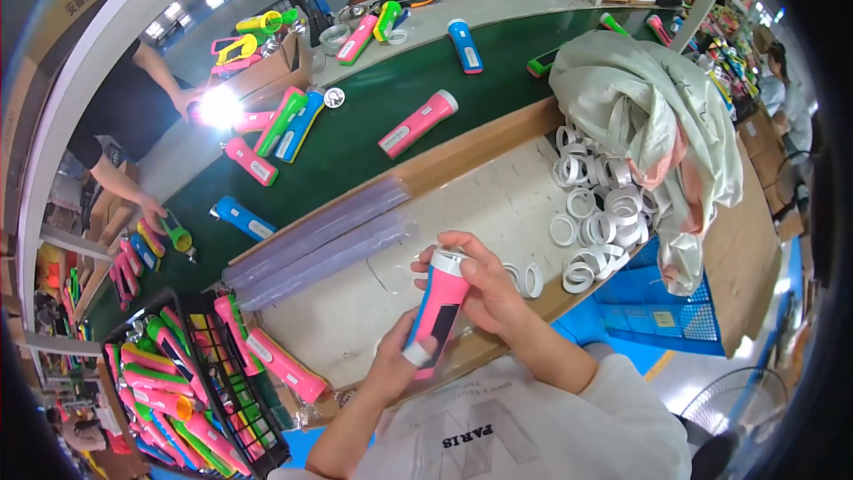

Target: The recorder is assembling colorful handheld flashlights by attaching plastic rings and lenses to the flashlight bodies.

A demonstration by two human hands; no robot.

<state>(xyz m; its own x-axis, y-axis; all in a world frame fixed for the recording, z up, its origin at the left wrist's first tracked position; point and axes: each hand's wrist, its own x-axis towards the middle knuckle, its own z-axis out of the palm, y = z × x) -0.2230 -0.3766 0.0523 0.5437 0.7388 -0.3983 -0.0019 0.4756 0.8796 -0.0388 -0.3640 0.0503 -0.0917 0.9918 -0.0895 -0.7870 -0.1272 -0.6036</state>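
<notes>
My left hand (396,354) is wrapped round the body of a pink and blue flashlight (443,298), with a white band on its thumb or finger. The flashlight tilts with its head up and shows a dark panel along its side. Fingers of my right hand (494,292) grip the flashlight's head, where a white ring (446,262) sits around the rim. Beyond my right hand, loose white rings (613,213) lie heaped on the pale tray-like worktop (484,204). Two more loose rings (531,280) stand close to my right wrist.
Clear plastic sleeves (320,253) lie along the worktop's left. A black crate (233,391) full of flashlights stands lower left. A green conveyor belt (355,147) carries several flashlights; a co-worker's hands (184,105) hold a lit one. A whitish sack (640,98) drapes over the right end.
</notes>
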